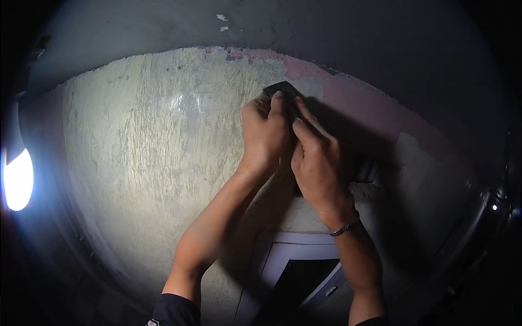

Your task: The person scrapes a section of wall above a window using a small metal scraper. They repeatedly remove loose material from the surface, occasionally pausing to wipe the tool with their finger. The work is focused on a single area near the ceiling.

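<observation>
Both of my arms reach up to a wall [134,134] with a patchy, rough-textured pale coating. My left hand [267,130] grips a dark, flat, square-cornered piece [282,86], which looks like sandpaper or a sanding pad. Its thumb and fingers lie along the lower left edge. Close beside it, my right hand [320,159] has its fingertips at the lower right side of the same piece. The piece lies at the wall's upper part, by the border between pale coating and pink paint [363,102]. Its lower portion is hidden by my fingers.
A grey ceiling [285,24] meets the wall along a ragged edge. Below my hands is a white-framed door [281,248] with a dark panel. A bright lamp [18,179] shines at far left. A dark wall opening [365,169] sits right of my right hand.
</observation>
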Action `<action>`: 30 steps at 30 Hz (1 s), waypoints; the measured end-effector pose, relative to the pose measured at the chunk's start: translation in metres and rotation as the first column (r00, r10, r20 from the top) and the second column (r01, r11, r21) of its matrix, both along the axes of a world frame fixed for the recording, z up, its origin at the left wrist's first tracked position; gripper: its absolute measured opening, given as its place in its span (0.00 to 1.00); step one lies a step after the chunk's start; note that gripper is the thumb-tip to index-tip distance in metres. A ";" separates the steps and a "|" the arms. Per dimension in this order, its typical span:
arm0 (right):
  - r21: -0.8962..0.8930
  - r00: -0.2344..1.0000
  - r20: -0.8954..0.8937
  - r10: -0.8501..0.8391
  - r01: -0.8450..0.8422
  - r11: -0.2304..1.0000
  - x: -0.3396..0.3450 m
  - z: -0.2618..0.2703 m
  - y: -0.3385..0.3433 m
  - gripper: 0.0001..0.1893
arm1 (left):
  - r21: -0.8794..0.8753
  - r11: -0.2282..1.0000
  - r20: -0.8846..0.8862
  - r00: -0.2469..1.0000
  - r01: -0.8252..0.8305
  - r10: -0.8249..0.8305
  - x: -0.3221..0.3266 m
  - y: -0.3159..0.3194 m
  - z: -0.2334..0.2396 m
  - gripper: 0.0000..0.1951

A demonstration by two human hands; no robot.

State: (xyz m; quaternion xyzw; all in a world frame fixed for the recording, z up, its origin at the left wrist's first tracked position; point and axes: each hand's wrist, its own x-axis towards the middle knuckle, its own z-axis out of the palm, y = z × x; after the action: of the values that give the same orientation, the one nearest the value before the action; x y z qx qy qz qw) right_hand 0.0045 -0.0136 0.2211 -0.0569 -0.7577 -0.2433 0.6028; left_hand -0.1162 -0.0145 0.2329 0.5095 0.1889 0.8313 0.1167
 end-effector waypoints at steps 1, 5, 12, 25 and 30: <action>0.018 1.000 -0.013 0.006 -0.006 1.000 -0.001 0.000 0.001 0.14 | -0.004 1.000 0.005 1.000 -0.007 0.007 0.000 0.001 0.001 0.13; -0.015 0.999 -0.017 -0.040 0.040 0.999 -0.003 0.004 0.002 0.15 | -0.034 0.999 0.042 0.999 -0.028 0.030 0.002 0.001 0.007 0.13; -0.051 1.000 -0.014 -0.019 0.018 0.999 -0.003 0.007 -0.002 0.13 | -0.069 0.995 0.044 0.996 -0.069 0.072 0.003 -0.006 0.012 0.13; -0.043 0.999 -0.023 0.037 -0.038 0.998 -0.005 0.018 -0.001 0.13 | -0.055 0.997 0.021 0.998 -0.054 0.055 0.002 -0.005 0.022 0.14; -0.025 0.996 -0.030 0.080 -0.080 0.996 -0.008 0.018 0.004 0.15 | 0.018 0.996 0.021 0.996 -0.085 0.084 0.002 -0.001 0.025 0.15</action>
State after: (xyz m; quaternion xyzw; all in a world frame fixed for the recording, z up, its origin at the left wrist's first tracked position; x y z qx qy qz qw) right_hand -0.0031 -0.0093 0.2396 -0.0380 -0.7537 -0.2082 0.6222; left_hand -0.1137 -0.0155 0.2579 0.4939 0.2013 0.8423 0.0785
